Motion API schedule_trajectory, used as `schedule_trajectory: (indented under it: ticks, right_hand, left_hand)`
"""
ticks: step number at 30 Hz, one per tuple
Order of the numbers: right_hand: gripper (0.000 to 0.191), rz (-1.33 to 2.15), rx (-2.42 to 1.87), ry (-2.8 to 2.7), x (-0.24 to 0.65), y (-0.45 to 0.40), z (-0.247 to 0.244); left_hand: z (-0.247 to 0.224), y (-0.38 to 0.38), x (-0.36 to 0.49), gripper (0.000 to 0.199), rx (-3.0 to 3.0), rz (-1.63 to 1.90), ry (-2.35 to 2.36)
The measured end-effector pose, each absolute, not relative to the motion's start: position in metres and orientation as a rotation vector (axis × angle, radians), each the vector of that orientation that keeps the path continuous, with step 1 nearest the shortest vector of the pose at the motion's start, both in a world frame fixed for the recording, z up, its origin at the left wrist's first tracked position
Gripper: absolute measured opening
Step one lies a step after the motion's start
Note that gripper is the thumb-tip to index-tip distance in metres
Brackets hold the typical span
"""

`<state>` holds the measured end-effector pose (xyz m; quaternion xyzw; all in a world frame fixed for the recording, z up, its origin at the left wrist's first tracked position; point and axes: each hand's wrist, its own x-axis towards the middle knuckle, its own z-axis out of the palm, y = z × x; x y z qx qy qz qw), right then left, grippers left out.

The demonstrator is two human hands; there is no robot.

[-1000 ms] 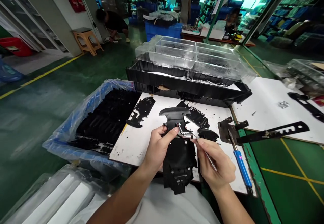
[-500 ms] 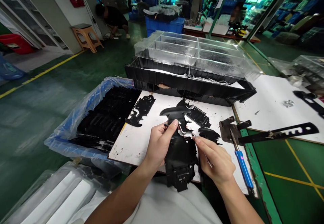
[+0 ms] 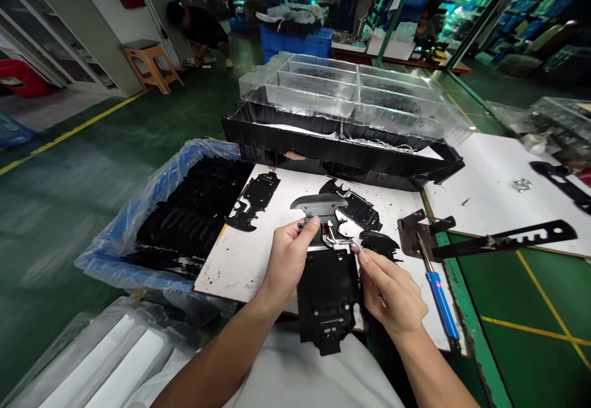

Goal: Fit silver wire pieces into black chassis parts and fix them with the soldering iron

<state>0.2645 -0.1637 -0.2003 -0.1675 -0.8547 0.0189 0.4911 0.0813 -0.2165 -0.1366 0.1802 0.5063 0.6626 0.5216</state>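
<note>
A black moulded plastic chassis plate (image 3: pixel 327 279) with a curved, wing-like far end is held over the near side of the white board. My left hand (image 3: pixel 287 260) grips its left edge, thumb pressed on top. A thin bent silvery metal rod (image 3: pixel 340 243) lies across the plate's narrow middle. At the rod's right end, my right hand (image 3: pixel 394 291) is closed in a pinch of thumb and forefinger. A short metal length also shows below those fingers; whether it is the same rod I cannot tell. Beyond lie more black plates, one with a similar rod (image 3: pixel 357 194).
A blue-handled soldering iron (image 3: pixel 442 306) rests in a metal stand at right. Behind the board (image 3: pixel 231 260) stand a black tray (image 3: pixel 295 143) and clear divided trays (image 3: pixel 318 91). To the left, a plastic-lined blue crate (image 3: pixel 111 229) holds black parts. A person crouches far left.
The whole view has shifted slightly. The held plate is tipped a little, showing more of its upper face and rod. Both hands keep their grip.
</note>
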Motion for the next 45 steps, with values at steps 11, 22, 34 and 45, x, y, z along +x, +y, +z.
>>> schedule_trajectory:
  ticks: [11,22,34,45]
  right_hand:
    - [0.064,0.037,-0.338,-2.097,0.256,-0.154,-0.197]
    - [0.062,0.12,-0.315,-2.114,0.25,-0.15,-0.192]
    - [0.026,0.91,-0.722,-1.762,0.239,-0.188,-0.191]
    - [0.028,1.655,-1.055,-1.455,0.227,-0.189,-0.182]
  left_hand:
    - [-0.14,-0.212,0.077,0.029,0.477,1.596,1.215]
    - [-0.149,-0.208,0.068,0.031,0.529,1.529,1.275]
    - [-0.147,-0.206,0.053,0.025,0.63,1.634,1.349]
    - [-0.147,-0.213,0.051,0.031,0.75,1.603,1.408]
